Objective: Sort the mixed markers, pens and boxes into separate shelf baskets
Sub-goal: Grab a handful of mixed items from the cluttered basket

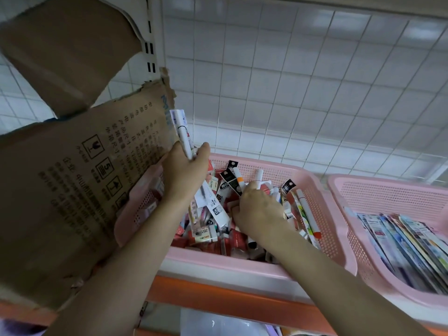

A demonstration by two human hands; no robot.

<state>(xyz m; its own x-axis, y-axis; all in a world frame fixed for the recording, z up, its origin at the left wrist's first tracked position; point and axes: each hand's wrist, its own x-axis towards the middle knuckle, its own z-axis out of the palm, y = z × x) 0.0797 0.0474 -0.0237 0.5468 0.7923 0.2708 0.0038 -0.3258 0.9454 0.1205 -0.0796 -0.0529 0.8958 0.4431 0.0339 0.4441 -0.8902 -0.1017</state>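
Note:
A pink mesh basket point(274, 169) on the shelf is full of mixed pens, markers and small red and white boxes point(206, 236). My left hand point(186, 170) grips a bundle of white pens point(182, 132) that sticks up above the basket's left end. My right hand point(260, 209) is down in the pile, fingers curled around a white marker point(258, 177) tied with a red band, among other items. Carded pens with black tags point(230, 180) stand between the two hands.
A torn brown cardboard box point(80, 170) stands against the basket's left side. A second pink basket point(392, 197) at the right holds flat packaged items point(412, 241). White wire grid point(303, 81) backs the shelf, whose front edge point(230, 301) is orange.

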